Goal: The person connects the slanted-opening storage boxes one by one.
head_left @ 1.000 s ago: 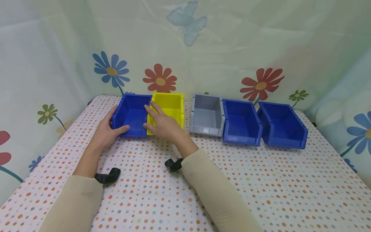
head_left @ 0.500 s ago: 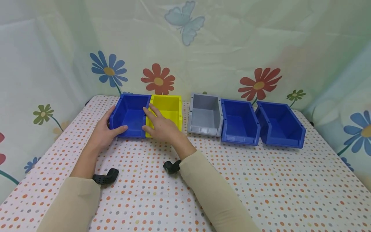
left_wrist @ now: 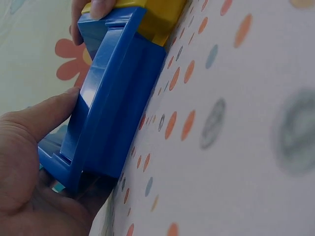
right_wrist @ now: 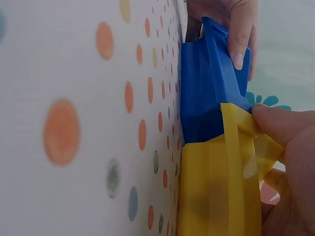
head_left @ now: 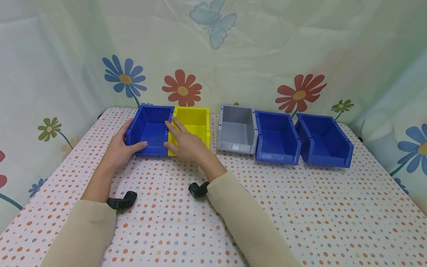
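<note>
A blue storage bin and a yellow storage bin stand side by side on the table, their neighbouring walls meeting. My left hand grips the blue bin at its left, the thumb on the front lip and the fingers along the outer side wall. My right hand grips the yellow bin at the shared wall, its thumb at the front corner and its other fingers spread along the rim further back. Part of the yellow bin is hidden behind that hand.
To the right stand a grey bin and two more blue bins, one beside the grey and one at the far right. A dotted cloth covers the table. A flowered curtain hangs behind.
The yellow bin has shifted slightly toward me, and its front edge now lines up with the blue bin's. Both hands have stayed in nearly the same places. The head view has shifted a little.
</note>
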`<action>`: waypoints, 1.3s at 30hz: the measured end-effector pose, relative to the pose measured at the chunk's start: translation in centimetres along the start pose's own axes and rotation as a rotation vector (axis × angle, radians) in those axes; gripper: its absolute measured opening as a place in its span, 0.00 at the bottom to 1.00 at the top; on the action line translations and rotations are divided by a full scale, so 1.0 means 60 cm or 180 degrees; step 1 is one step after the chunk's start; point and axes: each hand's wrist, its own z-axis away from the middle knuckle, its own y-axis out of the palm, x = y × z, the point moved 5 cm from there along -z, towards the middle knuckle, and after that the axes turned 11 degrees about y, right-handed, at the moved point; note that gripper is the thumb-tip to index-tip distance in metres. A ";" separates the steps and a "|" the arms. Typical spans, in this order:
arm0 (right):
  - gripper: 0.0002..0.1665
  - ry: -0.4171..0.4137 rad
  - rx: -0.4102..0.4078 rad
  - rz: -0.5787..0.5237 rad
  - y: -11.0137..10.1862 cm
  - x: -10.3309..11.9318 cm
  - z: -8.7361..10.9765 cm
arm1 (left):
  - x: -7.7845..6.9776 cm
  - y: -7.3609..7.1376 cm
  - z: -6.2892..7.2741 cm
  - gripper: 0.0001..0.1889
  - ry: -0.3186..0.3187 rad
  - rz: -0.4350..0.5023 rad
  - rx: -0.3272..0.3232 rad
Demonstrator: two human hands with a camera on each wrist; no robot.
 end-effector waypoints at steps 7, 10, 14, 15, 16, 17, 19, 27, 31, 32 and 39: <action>0.44 -0.0019 0.0057 -0.0051 -0.006 -0.010 0.000 | -0.006 0.006 -0.003 0.53 -0.0013 -0.0112 -0.0003; 0.44 -0.0032 0.0047 -0.0049 -0.004 -0.012 -0.002 | -0.006 0.006 -0.003 0.52 -0.0010 -0.0126 -0.0009; 0.44 0.0008 0.0050 -0.0046 0.005 -0.013 -0.006 | -0.004 0.005 -0.001 0.52 -0.0020 -0.0163 0.0007; 0.44 0.0015 0.0053 -0.0043 0.008 -0.012 -0.006 | -0.003 0.004 0.000 0.52 -0.0034 -0.0182 0.0007; 0.44 0.0018 0.0051 -0.0035 0.010 -0.012 -0.006 | -0.002 0.004 0.001 0.52 -0.0046 -0.0192 0.0007; 0.44 0.0011 0.0032 -0.0024 0.012 -0.011 -0.006 | -0.002 0.004 0.001 0.53 -0.0050 -0.0201 0.0008; 0.44 0.0004 -0.0034 0.0007 0.012 -0.012 -0.004 | -0.003 0.005 0.001 0.53 -0.0032 -0.0200 0.0010; 0.43 -0.0131 -0.0318 -0.0009 -0.010 -0.015 0.011 | -0.011 0.009 -0.004 0.52 -0.0121 -0.0244 -0.0032; 0.41 -0.0182 -0.0440 -0.0055 -0.025 -0.018 0.025 | -0.013 0.010 -0.005 0.52 -0.0159 -0.0278 -0.0059; 0.41 -0.0185 -0.0481 -0.0071 -0.029 -0.019 0.029 | -0.013 0.011 -0.006 0.52 -0.0158 -0.0278 -0.0062; 0.40 -0.0379 -0.0947 -0.0144 -0.063 -0.028 0.060 | -0.011 0.017 -0.010 0.52 -0.0179 -0.0263 -0.0101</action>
